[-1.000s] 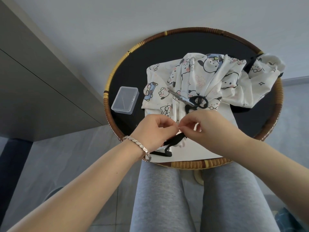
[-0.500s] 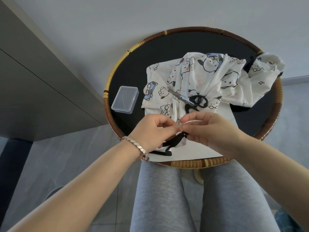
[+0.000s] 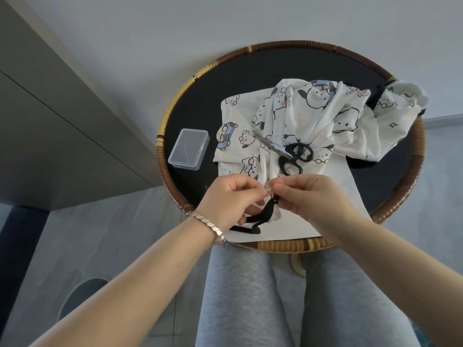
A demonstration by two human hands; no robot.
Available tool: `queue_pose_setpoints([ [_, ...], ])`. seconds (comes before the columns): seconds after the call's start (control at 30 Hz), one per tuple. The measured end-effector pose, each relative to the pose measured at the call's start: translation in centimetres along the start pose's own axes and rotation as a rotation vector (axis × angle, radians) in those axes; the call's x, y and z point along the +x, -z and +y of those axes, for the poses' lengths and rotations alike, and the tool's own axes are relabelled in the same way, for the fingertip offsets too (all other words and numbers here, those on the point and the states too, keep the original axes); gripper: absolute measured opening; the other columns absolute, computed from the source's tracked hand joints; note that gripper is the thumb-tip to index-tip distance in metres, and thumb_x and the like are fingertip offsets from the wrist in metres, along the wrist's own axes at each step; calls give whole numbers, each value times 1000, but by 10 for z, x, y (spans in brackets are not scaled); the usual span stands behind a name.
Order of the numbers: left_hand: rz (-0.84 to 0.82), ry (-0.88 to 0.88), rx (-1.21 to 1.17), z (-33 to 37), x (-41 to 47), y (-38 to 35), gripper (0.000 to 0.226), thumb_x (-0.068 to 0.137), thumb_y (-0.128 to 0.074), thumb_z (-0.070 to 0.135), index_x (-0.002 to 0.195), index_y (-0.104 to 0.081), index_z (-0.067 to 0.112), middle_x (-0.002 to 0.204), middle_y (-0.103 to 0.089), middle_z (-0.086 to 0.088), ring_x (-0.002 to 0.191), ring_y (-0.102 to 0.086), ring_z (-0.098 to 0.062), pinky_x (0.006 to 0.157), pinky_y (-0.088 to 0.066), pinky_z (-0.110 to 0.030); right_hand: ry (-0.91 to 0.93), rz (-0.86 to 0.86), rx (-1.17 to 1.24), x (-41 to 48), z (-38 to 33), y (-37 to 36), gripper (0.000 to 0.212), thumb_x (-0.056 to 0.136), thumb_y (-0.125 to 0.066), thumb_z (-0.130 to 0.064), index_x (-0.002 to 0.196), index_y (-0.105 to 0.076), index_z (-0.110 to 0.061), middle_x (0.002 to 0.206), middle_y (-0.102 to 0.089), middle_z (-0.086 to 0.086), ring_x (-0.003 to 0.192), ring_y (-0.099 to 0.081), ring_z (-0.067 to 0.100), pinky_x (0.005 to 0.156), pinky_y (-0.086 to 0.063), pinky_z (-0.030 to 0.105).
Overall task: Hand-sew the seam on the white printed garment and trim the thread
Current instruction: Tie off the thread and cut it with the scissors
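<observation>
The white printed garment [image 3: 308, 121], covered in cartoon dogs and edged with black trim [image 3: 265, 214], lies bunched on a round black table [image 3: 200, 103]. My left hand [image 3: 230, 199] pinches the garment's near edge where the black trim hangs down. Right beside it, my right hand [image 3: 308, 196] pinches the same spot with thumb and fingers curled; a needle or thread between the fingertips is too small to make out. Black-handled scissors [image 3: 290, 154] rest on the fabric just beyond my hands.
A small clear plastic box [image 3: 189, 149] holding a needle sits on the table's left part. The table has a raised woven rattan rim [image 3: 295, 245]. A white sheet [image 3: 333, 216] lies under the garment. My grey-trousered knees are below the table edge.
My right hand shifted slightly, its fingers closing in on the seam spot again after spreading half a second ago. The left hand held its pinch on the fabric.
</observation>
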State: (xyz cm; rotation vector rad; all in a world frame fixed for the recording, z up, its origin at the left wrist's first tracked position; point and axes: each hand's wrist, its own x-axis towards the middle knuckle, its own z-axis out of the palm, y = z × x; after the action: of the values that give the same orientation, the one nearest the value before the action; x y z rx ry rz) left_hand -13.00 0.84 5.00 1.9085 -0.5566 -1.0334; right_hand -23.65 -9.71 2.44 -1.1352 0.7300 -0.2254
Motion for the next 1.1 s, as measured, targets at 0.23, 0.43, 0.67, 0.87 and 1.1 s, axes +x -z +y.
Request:
queue_pose_setpoints([
  [0.23,70,136,-109,0,2,-5,15,87,-50,9,75,-56,15,49,-62,7,49,-57,-15,34,-35,-17,101,-11,66,-5,6,-4,20,92,-48,-13,78,-62,-14,70,-66,-6,72,-59,7,68,-49,19],
  [0.43,119,109,-23,-1,2,-8,13,89,-49,14,77,-54,19,61,-62,0,49,-54,-16,33,-33,-16,78,37,70,-3,4,-3,7,83,-61,-11,83,-64,-16,60,-67,-4,62,-58,6,66,-46,21],
  [0.67,129,9,69,-3,3,-8,13,90,-49,19,78,-52,22,61,-61,2,33,-45,-7,33,-33,-16,200,-2,-27,-4,-8,-1,17,65,-69,-20,77,-57,-18,63,-71,1,74,-67,12,85,-48,27],
  [0.87,63,-135,167,-2,-2,-8,11,93,-47,23,88,-56,25,65,-66,1,36,-52,-5,31,-33,-13,106,-96,-56,2,-14,3,12,79,-64,-5,75,-57,-15,64,-70,2,66,-66,14,67,-53,24],
  [1.1,38,-108,96,0,-2,-9,18,93,-44,33,102,-57,26,69,-66,7,44,-57,-5,35,-37,-15,78,31,30,1,-14,2,30,53,-73,-19,79,-61,-11,64,-71,3,66,-68,11,69,-52,22],
])
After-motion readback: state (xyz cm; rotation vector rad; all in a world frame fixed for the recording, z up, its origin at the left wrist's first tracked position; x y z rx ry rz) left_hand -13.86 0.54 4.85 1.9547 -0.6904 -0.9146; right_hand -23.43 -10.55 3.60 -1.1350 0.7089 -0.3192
